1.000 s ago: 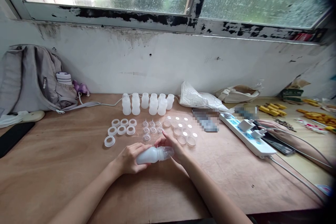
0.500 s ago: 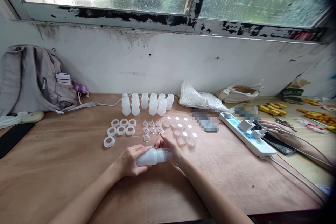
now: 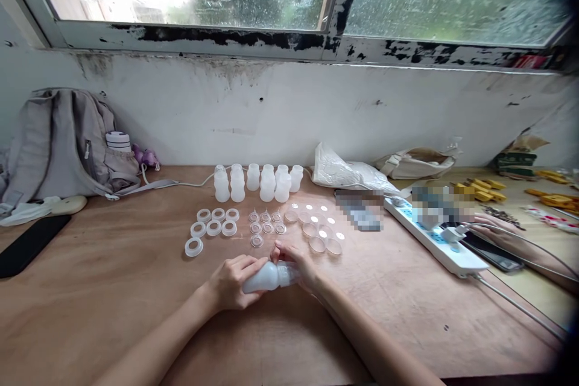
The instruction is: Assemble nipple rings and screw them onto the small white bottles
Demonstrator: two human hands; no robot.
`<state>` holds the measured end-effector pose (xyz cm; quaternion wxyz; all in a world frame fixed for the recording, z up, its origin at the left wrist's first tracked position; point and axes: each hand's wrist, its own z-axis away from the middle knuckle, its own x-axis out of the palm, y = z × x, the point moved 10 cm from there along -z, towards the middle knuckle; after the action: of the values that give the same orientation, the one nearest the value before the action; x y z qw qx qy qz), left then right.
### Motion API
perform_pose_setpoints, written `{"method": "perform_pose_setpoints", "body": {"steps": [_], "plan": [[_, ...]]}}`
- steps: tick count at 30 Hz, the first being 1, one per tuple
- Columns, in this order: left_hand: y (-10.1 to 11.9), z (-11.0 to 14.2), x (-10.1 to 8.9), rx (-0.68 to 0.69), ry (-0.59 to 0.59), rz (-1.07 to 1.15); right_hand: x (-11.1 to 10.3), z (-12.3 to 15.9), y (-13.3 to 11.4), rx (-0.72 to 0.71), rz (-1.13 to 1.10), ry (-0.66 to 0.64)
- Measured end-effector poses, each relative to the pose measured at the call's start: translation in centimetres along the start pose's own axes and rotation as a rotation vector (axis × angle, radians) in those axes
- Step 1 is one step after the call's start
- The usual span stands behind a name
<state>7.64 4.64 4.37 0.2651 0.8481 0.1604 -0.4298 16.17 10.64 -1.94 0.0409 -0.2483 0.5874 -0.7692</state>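
Note:
My left hand (image 3: 231,282) is wrapped round the body of a milky white baby bottle (image 3: 261,278), which lies nearly level over the table. My right hand (image 3: 302,266) is closed about the bottle's clear cap end (image 3: 287,274), and its palm hides the tip. Beyond my hands, several white ring collars (image 3: 214,227) lie in rows on the left. Several clear nipples (image 3: 268,228) stand in the middle. To the right of them lie several clear round caps (image 3: 317,245). Several white bottles (image 3: 237,184) stand upright behind these parts.
A white power strip (image 3: 446,250) with plugs and cables runs along the right side. Another person's hand (image 3: 495,229) rests there by a phone (image 3: 497,256). White plastic bags (image 3: 344,172) lie by the wall. A grey backpack (image 3: 67,139) and a black phone (image 3: 31,245) are at left.
My right fingers have drawn in closer to the bottle's neck. The bottle has turned slightly in my hands. The whole view has shifted a little.

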Motion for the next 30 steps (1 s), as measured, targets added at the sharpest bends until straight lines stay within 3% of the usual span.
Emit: {"method": "perform_pose_setpoints", "body": {"steps": [5, 11, 19, 26, 30], "plan": [[0.6, -0.4, -0.8, -0.008, 0.094, -0.062, -0.7, -0.2, -1.1, -0.035, -0.056, 0.038], [-0.4, -0.6, -1.2, -0.145, 0.147, -0.112, -3.3, 0.0, -3.6, -0.198, -0.035, 0.240], [-2.6, 0.0, -2.8, -0.252, 0.251, -0.226, -1.1, 0.6, -4.6, -0.283, 0.048, 0.100], [-3.0, -0.1, -2.6, -0.245, 0.229, -0.149, -0.9, 1.2, -5.7, -0.385, 0.205, 0.189], [-2.8, 0.2, -3.6, -0.228, 0.277, -0.132, -2.0, 1.6, -6.3, -0.453, 0.180, 0.275]]}}
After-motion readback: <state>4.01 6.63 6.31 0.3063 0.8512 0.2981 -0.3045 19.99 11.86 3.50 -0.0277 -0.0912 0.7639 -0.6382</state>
